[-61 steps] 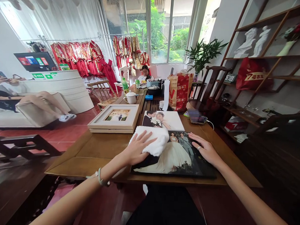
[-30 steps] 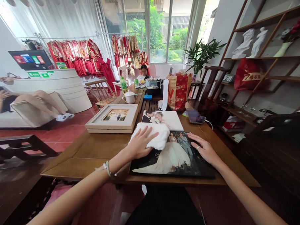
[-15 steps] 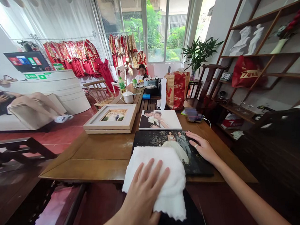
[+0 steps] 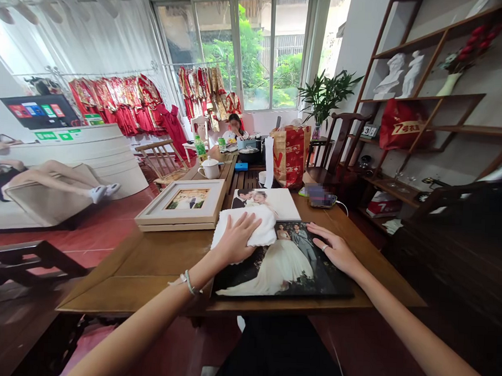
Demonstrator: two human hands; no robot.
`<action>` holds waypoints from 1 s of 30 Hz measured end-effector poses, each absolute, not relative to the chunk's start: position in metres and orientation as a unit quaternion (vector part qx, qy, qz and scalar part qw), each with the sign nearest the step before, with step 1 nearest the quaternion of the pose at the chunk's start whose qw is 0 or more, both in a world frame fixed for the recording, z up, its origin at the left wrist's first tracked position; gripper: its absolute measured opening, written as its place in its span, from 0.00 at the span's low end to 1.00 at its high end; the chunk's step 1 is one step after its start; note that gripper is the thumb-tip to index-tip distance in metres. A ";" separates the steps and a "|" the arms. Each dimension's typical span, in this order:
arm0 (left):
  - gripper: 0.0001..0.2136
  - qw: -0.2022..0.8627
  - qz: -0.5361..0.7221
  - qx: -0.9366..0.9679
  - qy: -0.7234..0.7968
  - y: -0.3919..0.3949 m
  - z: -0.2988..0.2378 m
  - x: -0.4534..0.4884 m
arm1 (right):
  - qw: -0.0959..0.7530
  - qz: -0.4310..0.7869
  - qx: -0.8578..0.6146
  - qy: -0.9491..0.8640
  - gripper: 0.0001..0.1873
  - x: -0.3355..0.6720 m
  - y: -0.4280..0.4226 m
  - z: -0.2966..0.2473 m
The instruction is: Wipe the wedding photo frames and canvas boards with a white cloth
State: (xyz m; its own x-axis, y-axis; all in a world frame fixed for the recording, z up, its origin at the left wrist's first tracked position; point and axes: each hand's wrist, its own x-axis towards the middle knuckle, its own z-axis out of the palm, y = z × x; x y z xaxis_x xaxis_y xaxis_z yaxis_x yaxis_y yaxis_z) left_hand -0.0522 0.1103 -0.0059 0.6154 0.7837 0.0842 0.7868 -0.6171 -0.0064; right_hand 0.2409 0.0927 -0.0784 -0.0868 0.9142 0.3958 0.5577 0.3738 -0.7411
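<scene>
My left hand point(image 4: 237, 238) lies flat with fingers apart on a folded white cloth point(image 4: 264, 224). The cloth covers the far left corner of a dark photo panel point(image 4: 272, 275) and reaches over part of the panel behind. On the dark panel a couple in wedding clothes is pictured. My right hand point(image 4: 335, 252), a ring on one finger, rests open on the panel's right side. Just beyond lies a white photo panel point(image 4: 289, 203) with another couple. To the left, a pale framed picture point(image 4: 184, 201) rests on what looks like another frame.
The wooden table point(image 4: 156, 267) also bears a white lidded teapot point(image 4: 210, 168), a red and brown paper bag point(image 4: 292, 156) and a phone point(image 4: 319, 196) with a cable. A person point(image 4: 233, 126) sits at the far end; another person's legs point(image 4: 68, 177) rest on a sofa at left.
My left hand has moved away from me with the cloth, from the near edge to the far left corner, baring the bride's dress. My right hand stays on the panel's right side.
</scene>
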 end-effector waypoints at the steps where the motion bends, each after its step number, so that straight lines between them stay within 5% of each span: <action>1: 0.31 0.024 -0.034 -0.901 -0.432 0.111 -0.007 -0.053 | 0.432 0.206 -0.519 -0.708 0.18 0.241 0.093 -0.079; 15: 0.44 -0.051 0.012 -0.937 -0.346 -0.005 0.001 -0.034 | 0.426 0.198 -0.516 -0.716 0.19 0.244 0.094 -0.082; 30: 0.28 0.022 0.008 -0.902 -0.431 0.134 -0.001 -0.045 | 0.421 0.205 -0.524 -0.711 0.19 0.241 0.092 -0.077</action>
